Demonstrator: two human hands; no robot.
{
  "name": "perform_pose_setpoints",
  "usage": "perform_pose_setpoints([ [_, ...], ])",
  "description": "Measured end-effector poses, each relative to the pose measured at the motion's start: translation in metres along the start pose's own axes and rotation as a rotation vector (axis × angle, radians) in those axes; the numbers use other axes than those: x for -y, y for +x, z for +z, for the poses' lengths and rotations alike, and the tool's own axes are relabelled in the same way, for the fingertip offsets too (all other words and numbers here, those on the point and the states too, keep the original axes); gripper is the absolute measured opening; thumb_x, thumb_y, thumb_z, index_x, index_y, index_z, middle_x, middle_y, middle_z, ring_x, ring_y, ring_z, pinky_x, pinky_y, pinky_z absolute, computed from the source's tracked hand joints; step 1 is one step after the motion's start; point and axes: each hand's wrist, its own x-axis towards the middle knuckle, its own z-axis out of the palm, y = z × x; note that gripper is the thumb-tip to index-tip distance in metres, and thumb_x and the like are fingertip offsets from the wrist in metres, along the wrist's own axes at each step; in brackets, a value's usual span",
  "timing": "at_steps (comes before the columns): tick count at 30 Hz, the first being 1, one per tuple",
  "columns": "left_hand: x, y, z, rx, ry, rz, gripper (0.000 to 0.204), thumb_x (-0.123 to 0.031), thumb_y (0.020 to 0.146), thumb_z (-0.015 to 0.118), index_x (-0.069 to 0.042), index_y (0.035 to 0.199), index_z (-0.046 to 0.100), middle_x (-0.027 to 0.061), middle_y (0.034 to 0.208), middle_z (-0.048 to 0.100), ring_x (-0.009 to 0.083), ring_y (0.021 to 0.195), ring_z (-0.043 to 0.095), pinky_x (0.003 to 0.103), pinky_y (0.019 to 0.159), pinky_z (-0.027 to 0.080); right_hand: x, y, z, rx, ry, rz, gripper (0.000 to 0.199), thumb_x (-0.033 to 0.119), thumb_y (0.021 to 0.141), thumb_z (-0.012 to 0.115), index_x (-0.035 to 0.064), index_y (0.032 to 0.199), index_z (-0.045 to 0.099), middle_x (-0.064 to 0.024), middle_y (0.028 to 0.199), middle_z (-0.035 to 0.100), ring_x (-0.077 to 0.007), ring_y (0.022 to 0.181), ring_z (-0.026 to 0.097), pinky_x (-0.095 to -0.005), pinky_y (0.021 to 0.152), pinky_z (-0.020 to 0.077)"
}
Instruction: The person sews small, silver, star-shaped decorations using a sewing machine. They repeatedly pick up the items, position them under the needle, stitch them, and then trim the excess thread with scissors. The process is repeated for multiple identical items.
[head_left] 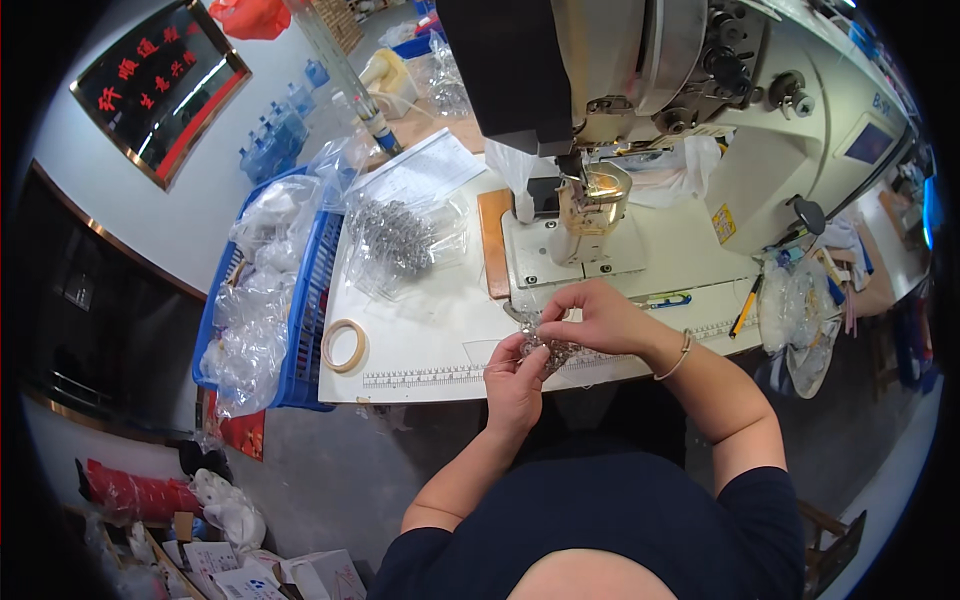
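Note:
My left hand (515, 378) and my right hand (592, 315) meet at the front edge of the white sewing table (420, 330). Both pinch a small clear plastic packet holding a metal piece (548, 349), held between them just above the table edge. Right behind my hands stands the cream industrial sewing machine (700, 90), its needle area and brass-coloured foot (592, 200) a little beyond my right hand. A thin bracelet circles my right wrist.
A clear bag of metal chain pieces (400, 240) lies on the table's left part, with a tape roll (343, 346) near the left edge. A blue crate (305, 330) of plastic bags stands to the left. Scissors and a pen (745, 305) lie at the right, beside more bags.

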Motion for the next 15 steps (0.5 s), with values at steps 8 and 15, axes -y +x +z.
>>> perform_pose_setpoints([
  [8,-0.005,-0.005,0.005,0.004,0.153,0.12,0.034,0.007,0.082,0.059,0.002,0.114,0.05,0.0103,0.101,0.059,0.0142,0.093,0.059,0.026,0.082,0.05,-0.013,0.0,0.016,-0.14,0.138,-0.165,0.014,0.013,0.076,0.068,0.0006,0.077,0.063,-0.0036,0.07,0.062,-0.0103,0.067,0.056,-0.0259,0.064,0.0457],
  [15,-0.002,-0.002,0.012,-0.089,0.147,0.079,0.036,0.007,0.08,0.062,0.003,0.115,0.052,0.0103,0.103,0.058,0.0147,0.091,0.06,0.026,0.079,0.052,-0.019,-0.008,0.022,-0.252,0.088,-0.128,0.011,0.01,0.077,0.067,-0.0001,0.079,0.064,-0.0066,0.071,0.064,-0.0125,0.066,0.058,-0.0273,0.063,0.0463],
])
